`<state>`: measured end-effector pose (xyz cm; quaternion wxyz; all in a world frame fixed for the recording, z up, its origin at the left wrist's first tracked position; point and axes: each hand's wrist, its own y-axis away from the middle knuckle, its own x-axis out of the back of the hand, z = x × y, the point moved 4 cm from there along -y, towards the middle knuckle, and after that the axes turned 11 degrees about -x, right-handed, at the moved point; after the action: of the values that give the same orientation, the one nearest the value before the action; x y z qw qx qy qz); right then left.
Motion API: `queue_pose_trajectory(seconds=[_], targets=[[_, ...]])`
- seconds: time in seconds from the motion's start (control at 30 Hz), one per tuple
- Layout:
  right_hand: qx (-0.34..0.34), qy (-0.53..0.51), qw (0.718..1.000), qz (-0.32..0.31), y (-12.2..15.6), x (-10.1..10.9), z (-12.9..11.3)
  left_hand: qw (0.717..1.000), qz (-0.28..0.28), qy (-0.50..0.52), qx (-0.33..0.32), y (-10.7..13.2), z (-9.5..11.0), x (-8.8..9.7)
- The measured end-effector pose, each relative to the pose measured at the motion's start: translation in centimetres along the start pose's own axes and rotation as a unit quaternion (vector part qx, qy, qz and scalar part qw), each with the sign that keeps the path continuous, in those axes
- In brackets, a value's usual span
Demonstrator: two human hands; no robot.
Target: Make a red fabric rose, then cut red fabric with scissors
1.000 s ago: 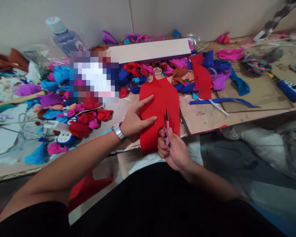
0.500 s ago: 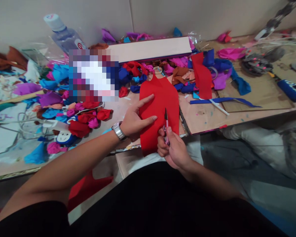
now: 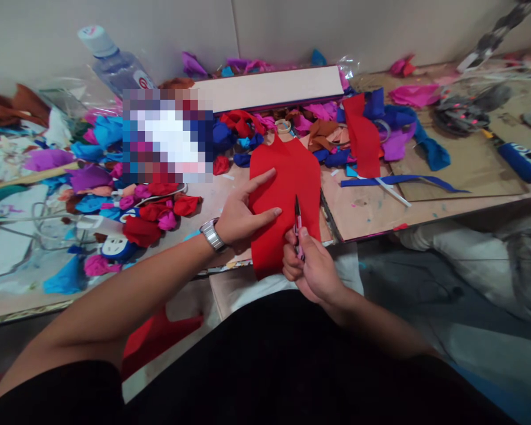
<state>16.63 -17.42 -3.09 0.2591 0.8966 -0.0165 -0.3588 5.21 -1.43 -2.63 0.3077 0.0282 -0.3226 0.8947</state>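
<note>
A sheet of red fabric [image 3: 274, 177] hangs over the table's front edge, towards my body. My left hand [image 3: 244, 215], with a metal watch on its wrist, holds the sheet by its left side. Its thumb and index finger stretch over the top; its other fingers are mostly hidden. Closed round the handles of small scissors [image 3: 298, 219], pink at the grip, is my right hand [image 3: 308, 260]. Their dark blades point away from me and lie at the sheet, right of my left thumb.
Crumpled colourful fabric scraps [image 3: 88, 177] cover the left and back of the table. Behind them stand a bottle [image 3: 119, 68] and a long pale board [image 3: 269, 87]. A red strip [image 3: 363, 139] and a blue strip [image 3: 393, 180] lie to the right. A power strip [image 3: 117, 245] sits front left.
The scissor blades look closer together than before, and the gap in the red fabric at their tip is narrower. Both hands stay almost in place.
</note>
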Motion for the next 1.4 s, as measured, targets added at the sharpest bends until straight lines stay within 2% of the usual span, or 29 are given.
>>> queue_pose_trajectory(seconds=[0.23,0.37,0.5,0.73,0.93,1.4], targets=[[0.005,0.003,1.000,0.002,0.0,0.1,0.1,1.000,0.002,-0.004,-0.007,-0.1,0.2,0.0],[0.001,0.004,1.000,-0.001,0.1,0.1,0.4,1.000,0.022,-0.004,-0.016,-0.4,-0.1,0.5],[-0.010,0.012,1.000,0.003,0.3,0.2,1.2,0.999,0.042,-0.005,0.008,-0.8,-0.6,1.1],[-0.026,0.003,1.000,0.007,0.6,0.7,2.2,1.000,0.005,0.006,0.030,-0.9,-0.9,0.9],[-0.024,0.000,1.000,0.003,0.7,0.6,1.7,0.999,0.003,-0.003,0.052,-0.7,-0.9,0.5],[-0.003,0.037,0.999,0.019,0.7,0.6,1.0,0.999,0.006,-0.014,0.047,-0.6,-0.5,0.6]])
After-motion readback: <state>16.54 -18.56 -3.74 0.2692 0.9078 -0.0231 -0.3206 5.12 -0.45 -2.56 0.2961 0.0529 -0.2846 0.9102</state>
